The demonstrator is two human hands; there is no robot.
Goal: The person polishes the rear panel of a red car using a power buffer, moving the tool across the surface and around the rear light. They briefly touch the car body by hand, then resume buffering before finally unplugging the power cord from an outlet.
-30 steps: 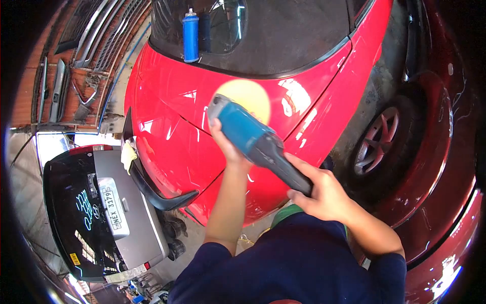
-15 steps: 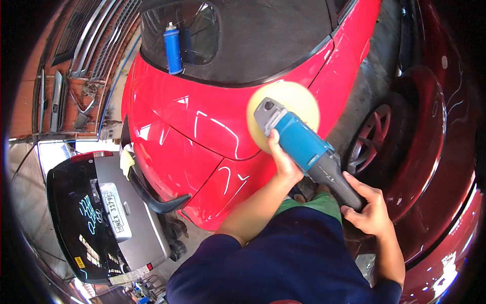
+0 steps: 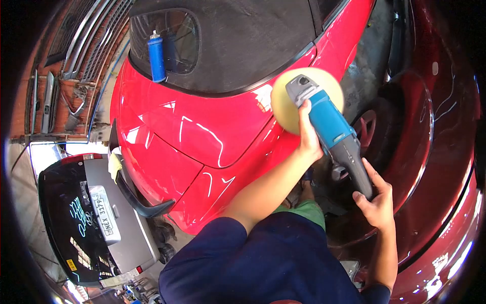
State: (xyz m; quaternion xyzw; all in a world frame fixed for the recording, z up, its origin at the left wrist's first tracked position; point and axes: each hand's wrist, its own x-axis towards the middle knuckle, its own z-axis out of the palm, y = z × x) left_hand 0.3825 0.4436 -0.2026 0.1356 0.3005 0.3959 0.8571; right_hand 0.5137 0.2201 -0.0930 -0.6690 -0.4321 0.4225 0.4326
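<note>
A blue and black power polisher (image 3: pixel 331 124) with a round yellow pad (image 3: pixel 283 104) is held over the right side of the red car (image 3: pixel 202 126). My left hand (image 3: pixel 309 133) grips it near the metal head, its fingers partly hidden under the body. Around the black rear handle, my right hand (image 3: pixel 375 198) is closed. The pad overlaps the car's edge in view; whether it touches the paint cannot be made out.
A blue bottle (image 3: pixel 156 57) stands by the dark soft top (image 3: pixel 243 45). A yellow cloth (image 3: pixel 115 167) hangs on the black spoiler (image 3: pixel 139 205). A grey vehicle (image 3: pixel 121 223) is at the left, a dark red car (image 3: pixel 435 167) close on the right.
The polisher and both hands have moved right across the red car, from its middle to its right edge. The view has shifted, so the car and bottle appear further left.
</note>
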